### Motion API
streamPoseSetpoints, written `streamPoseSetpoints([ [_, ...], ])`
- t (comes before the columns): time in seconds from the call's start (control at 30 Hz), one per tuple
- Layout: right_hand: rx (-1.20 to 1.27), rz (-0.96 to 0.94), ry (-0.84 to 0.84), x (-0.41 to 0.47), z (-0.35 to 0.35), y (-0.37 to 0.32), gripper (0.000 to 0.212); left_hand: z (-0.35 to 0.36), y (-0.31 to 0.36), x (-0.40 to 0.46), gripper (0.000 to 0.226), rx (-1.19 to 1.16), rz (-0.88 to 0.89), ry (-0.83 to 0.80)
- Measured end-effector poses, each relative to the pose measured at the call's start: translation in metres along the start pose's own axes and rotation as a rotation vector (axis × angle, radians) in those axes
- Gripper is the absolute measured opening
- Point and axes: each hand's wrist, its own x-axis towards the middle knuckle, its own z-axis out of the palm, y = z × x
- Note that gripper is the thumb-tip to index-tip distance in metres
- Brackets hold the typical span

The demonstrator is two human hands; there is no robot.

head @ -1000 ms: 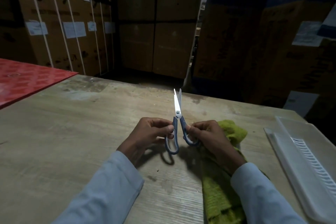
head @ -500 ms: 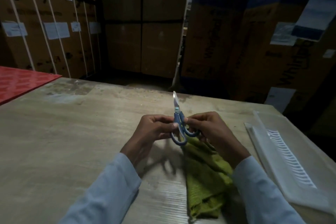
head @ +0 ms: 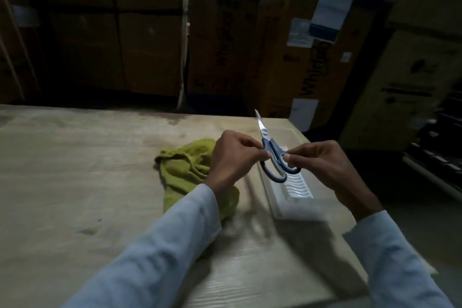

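A pair of scissors [head: 271, 150] with blue handles and closed steel blades points up and away, held in the air above the right part of the wooden table [head: 75, 182]. My left hand [head: 232, 157] pinches one handle loop from the left. My right hand [head: 317, 162] pinches the other loop from the right. Below them lies a white plastic tray [head: 297, 197] with a ribbed slatted insert. A crumpled green cloth [head: 187, 172] lies on the table to the left of my left hand, partly hidden by my left sleeve.
Tall cardboard boxes [head: 312, 45] stand stacked behind and to the right of the table. The table's right edge [head: 350, 220] runs just past the tray. Dark shelving [head: 440, 157] shows at the far right.
The view has swung to the right, so the cloth now lies left of my hands and the tray under them. Both hands carried the scissors rightward over the tray, and the blades stayed closed.
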Motion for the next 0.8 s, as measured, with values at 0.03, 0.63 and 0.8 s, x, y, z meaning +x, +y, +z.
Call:
streamPoseSetpoints([
  [0.03, -0.058, 0.016, 0.016, 0.0, -0.006, 0.01, 0.012, 0.012, 0.0, 0.001, 0.011, 0.063, 0.01, -0.002],
  [0.63, -0.508, 0.054, 0.143, 0.0, -0.021, 0.073, 0.033, 0.1, -0.038, 0.018, 0.043, 0.212, 0.158, 0.065],
  [0.8, 0.122, 0.248, 0.338, 0.002, -0.016, 0.082, 0.054, 0.091, -0.06, 0.013, 0.039, -0.057, -0.053, 0.064],
])
